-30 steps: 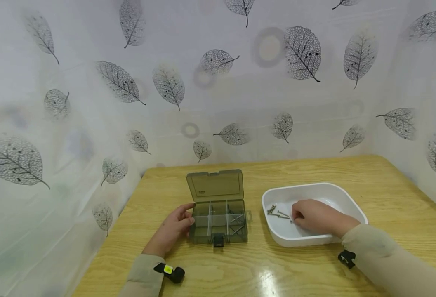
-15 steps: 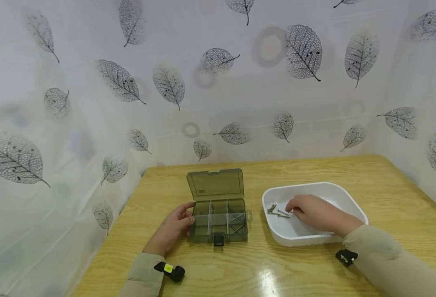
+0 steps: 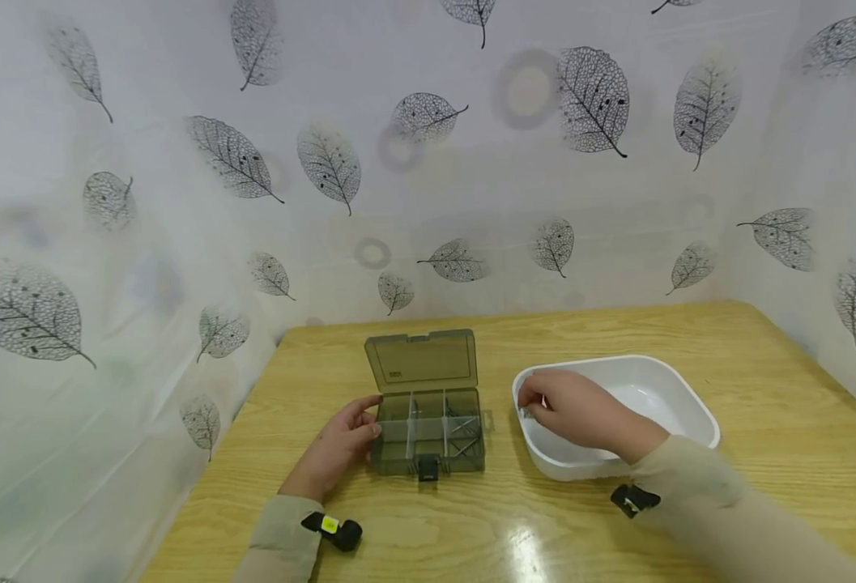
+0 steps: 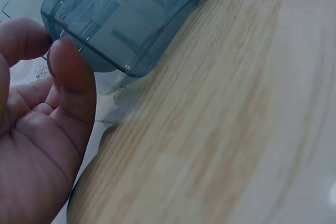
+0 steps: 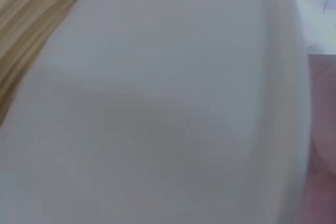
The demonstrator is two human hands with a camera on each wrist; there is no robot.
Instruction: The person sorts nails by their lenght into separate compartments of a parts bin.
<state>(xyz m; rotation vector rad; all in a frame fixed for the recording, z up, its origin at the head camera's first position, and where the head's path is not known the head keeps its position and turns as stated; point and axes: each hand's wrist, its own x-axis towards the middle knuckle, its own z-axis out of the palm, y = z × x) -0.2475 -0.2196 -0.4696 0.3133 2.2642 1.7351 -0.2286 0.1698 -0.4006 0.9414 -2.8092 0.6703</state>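
Observation:
A smoky grey compartment box (image 3: pixel 428 433) stands on the table with its clear lid raised at the back. Several screws (image 3: pixel 466 437) lie in its right-hand compartments. My left hand (image 3: pixel 336 445) grips the box's left wall; in the left wrist view the thumb (image 4: pixel 71 69) and forefinger pinch its corner. Over the left end of a white tray (image 3: pixel 646 397), my right hand (image 3: pixel 581 409) has its fingers curled and tips drawn together, with a small screw pinched there, mostly hidden. The hand covers most of the loose screws (image 3: pixel 525 413) beneath it.
The wooden table (image 3: pixel 369 526) is bordered by a leaf-printed sheet (image 3: pixel 428 202) behind and at the sides. The tray's raised rim stands between my right hand and the box. In the right wrist view the tray's outer wall (image 5: pixel 147 119) fills most of the picture.
My right hand has moved left within the tray, from its middle to over the screws at the left end. A small screw near its fingertips was picked up. The left hand and box stay put.

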